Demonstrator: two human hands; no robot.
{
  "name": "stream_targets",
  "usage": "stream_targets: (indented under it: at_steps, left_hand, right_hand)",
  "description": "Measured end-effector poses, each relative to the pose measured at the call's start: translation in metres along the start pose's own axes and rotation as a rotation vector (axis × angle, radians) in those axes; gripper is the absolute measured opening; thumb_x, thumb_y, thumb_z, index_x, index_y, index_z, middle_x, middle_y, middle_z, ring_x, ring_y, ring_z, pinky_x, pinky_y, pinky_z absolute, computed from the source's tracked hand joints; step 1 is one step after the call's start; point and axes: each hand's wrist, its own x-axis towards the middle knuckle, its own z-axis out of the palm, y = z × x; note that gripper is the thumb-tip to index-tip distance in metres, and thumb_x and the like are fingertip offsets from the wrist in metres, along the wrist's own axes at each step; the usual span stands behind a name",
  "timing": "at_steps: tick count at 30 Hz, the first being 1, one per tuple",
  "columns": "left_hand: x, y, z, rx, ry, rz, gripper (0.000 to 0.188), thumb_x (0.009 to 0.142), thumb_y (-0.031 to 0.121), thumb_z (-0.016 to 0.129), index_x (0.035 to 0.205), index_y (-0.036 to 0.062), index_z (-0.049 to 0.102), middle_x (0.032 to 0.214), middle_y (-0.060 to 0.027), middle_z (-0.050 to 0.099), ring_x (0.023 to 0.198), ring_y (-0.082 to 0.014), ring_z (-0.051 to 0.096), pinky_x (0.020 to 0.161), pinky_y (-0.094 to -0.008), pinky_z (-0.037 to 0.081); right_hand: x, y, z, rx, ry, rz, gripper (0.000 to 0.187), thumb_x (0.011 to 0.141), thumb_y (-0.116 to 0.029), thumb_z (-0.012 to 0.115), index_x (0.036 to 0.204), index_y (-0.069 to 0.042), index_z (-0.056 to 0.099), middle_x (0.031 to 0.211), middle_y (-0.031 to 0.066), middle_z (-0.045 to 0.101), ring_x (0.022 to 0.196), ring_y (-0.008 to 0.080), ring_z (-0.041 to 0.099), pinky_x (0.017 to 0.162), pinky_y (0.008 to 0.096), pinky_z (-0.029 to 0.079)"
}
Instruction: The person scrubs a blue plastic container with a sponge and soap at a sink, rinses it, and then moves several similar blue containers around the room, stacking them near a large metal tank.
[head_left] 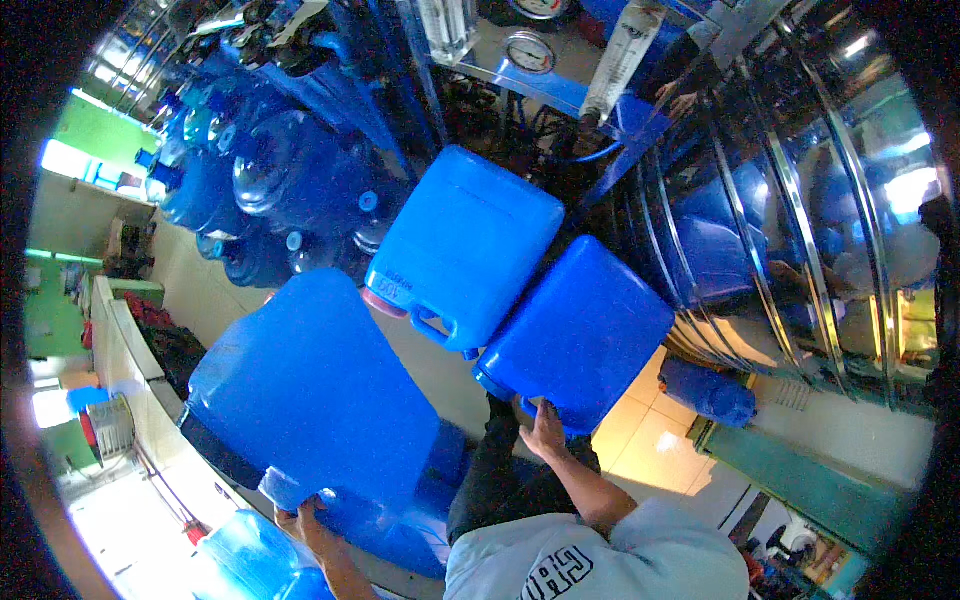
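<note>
The left hand [305, 520] grips the low edge of a big blue jug [310, 400]; the right hand [545, 432] holds another jug [580, 335] by its base, touching a third [465, 245] beyond; either could likely slip and drop.

Three jerrycans, the large one [310, 390], the middle one [465, 240] and the right one [580, 330], are plain bright blue (the middle one's cap [384, 303] is reddish pink). The round water bottles [270, 170] are translucent darker blue, the steel tank [800, 200] mirror-silver, the floor tiles [650, 430] pale cream.
</note>
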Motion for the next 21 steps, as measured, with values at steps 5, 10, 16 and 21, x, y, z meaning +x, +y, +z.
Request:
stream_targets:
  at_steps: [5, 10, 16, 21]
  left_hand:
    - [-0.006, 0.001, -0.026, 0.036, 0.039, 0.106, 0.013, 0.084, 0.013, 0.07, 0.088, 0.0068, 0.06, 0.07, 0.0001, 0.058, 0.06, -0.0095, 0.052, 0.057, -0.0263, 0.041]
    - [-0.015, 0.011, -0.056, 0.038, 0.098, 0.114, 0.011, 0.083, 0.012, 0.069, 0.088, 0.0065, 0.061, 0.072, 0.0, 0.058, 0.06, -0.0091, 0.05, 0.056, -0.0266, 0.038]
    - [0.0, 0.029, -0.07, 0.014, 0.129, 0.113, 0.016, 0.081, 0.015, 0.071, 0.091, 0.0057, 0.062, 0.078, -0.0006, 0.061, 0.065, -0.0094, 0.051, 0.059, -0.027, 0.038]
    - [0.011, 0.041, -0.07, -0.054, 0.199, 0.193, 0.028, 0.078, 0.016, 0.07, 0.102, 0.0017, 0.065, 0.09, -0.0023, 0.065, 0.074, -0.0132, 0.055, 0.066, -0.0303, 0.042]
  right_hand:
    - [0.089, 0.011, 0.018, 0.208, -0.579, 0.32, 0.079, 0.085, -0.049, 0.069, 0.14, 0.001, 0.043, 0.131, 0.0258, 0.059, 0.12, 0.0401, 0.058, 0.101, 0.047, 0.047]
    - [0.035, 0.015, 0.01, 0.111, 0.026, -0.17, 0.058, 0.087, -0.053, 0.062, 0.096, 0.004, 0.064, 0.091, 0.0296, 0.069, 0.076, 0.0474, 0.067, 0.067, 0.0522, 0.052]
    - [-0.097, -0.025, -0.096, 0.122, 0.052, -0.26, 0.051, 0.085, -0.05, 0.065, 0.072, 0.0, 0.066, 0.067, 0.0266, 0.064, 0.063, 0.0461, 0.064, 0.059, 0.0545, 0.05]
    - [-0.13, -0.112, -0.135, 0.07, -0.015, -0.341, 0.048, 0.087, -0.048, 0.065, 0.074, -0.002, 0.069, 0.065, 0.0232, 0.064, 0.059, 0.0442, 0.063, 0.057, 0.0537, 0.05]
